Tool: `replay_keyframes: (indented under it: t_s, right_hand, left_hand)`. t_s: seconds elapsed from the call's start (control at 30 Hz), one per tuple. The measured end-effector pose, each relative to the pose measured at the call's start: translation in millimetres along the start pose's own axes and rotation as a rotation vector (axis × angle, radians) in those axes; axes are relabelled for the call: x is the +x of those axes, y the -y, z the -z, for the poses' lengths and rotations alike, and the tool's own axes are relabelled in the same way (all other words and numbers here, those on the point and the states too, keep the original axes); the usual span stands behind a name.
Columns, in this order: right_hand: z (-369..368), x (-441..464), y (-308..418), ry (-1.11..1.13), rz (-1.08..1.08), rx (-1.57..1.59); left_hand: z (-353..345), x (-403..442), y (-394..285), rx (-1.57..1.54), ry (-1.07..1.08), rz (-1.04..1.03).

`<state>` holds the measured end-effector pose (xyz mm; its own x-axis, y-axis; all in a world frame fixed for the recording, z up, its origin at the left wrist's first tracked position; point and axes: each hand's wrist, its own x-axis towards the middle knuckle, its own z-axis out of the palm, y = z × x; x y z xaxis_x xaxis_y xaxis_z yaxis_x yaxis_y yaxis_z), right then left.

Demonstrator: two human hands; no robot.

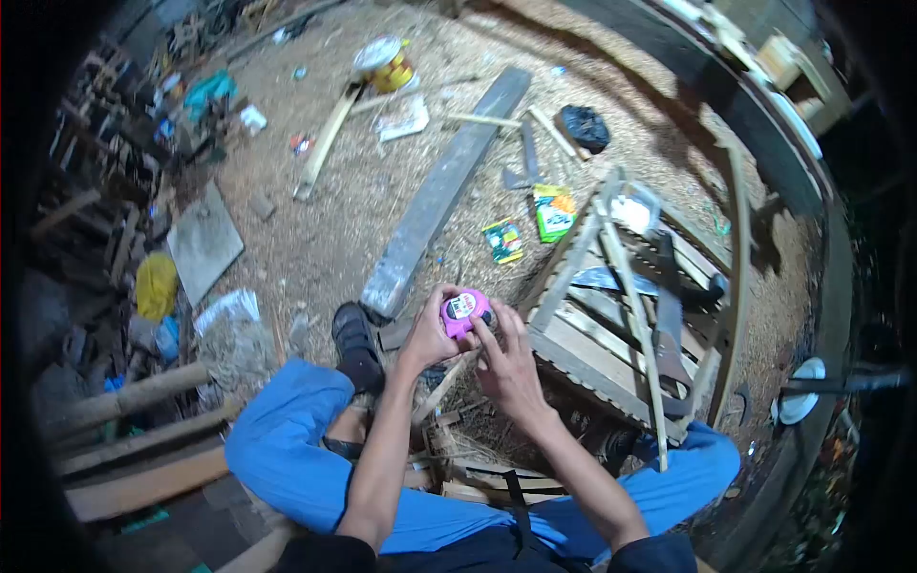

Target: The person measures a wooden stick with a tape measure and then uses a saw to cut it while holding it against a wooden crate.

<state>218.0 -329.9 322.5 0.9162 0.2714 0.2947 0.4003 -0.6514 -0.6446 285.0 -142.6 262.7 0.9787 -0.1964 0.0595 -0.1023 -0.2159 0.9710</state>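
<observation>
A pink tape measure [464,309] with a white label is held up in front of me, above the ground between my legs. My left hand [432,329] is closed around its left side. My right hand [508,363] is at its right side, with fingers bent and the fingertips touching the case near its lower right edge. To the right of my hands stands a slatted wooden frame [592,358], with a hand saw [670,315] and a thin wooden strip [630,301] lying on it.
A long grey plank [447,196] lies on the ground ahead. Beyond it are a yellow tin [390,72], a black bag [584,129] and green packets [554,212]. Scrap wood and a flat board [205,242] are at the left. A wooden beam [148,396] lies lower left.
</observation>
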Motion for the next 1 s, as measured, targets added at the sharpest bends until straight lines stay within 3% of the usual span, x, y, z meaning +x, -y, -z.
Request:
replay_keyframes:
  t_s: [0.03, 0.1, 0.23, 0.33, 0.4, 0.43, 0.47, 0.57, 0.6, 0.7, 0.77, 0.83, 1.0]
  right_hand:
    - [25, 4, 4, -0.079, 0.082, -0.114]
    - [89, 6, 5, -0.170, 0.167, -0.278]
    - [201, -17, -3, -0.228, 0.362, 0.051]
    - [255, -37, -17, -0.358, 0.408, 0.182]
    - [274, -54, -38, -0.451, 0.326, 0.122]
    - [278, -59, -51, -0.479, 0.279, 0.140]
    - [279, -68, -62, -0.559, 0.209, 0.090]
    - [300, -86, -77, -0.553, -0.124, 0.080]
    - [302, -87, -90, -0.596, -0.169, 0.126]
    - [316, -81, -120, -0.696, -0.324, -0.055]
    - [320, -73, -140, -0.799, -0.311, -0.183]
    - [316, -65, -159, -0.826, -0.366, -0.217]
    - [313, -52, -175, -0.830, -0.446, -0.312]
  left_hand:
    - [3, 5, -46, 0.014, 0.030, -0.043]
    - [-2, 15, -127, 0.092, 0.321, -0.093]
    - [-57, 17, -233, 0.096, 0.430, -0.452]
    - [-125, 10, -277, -0.210, 0.421, -0.293]
    - [-170, 10, -298, -0.089, 0.348, -0.217]
    - [-192, 11, -304, 0.032, 0.294, -0.188]
    - [-216, 20, -306, 0.157, 0.201, -0.406]
    - [-263, 50, -289, 0.202, 0.285, -0.404]
    - [-278, 59, -278, 0.088, 0.331, -0.306]
    - [-303, 87, -259, 0.254, 0.192, -0.413]
    - [-310, 107, -249, 0.472, 0.093, -0.509]
    - [-313, 122, -248, 0.711, 0.047, -0.746]
    - [-330, 190, -219, 1.012, 0.114, -1.054]
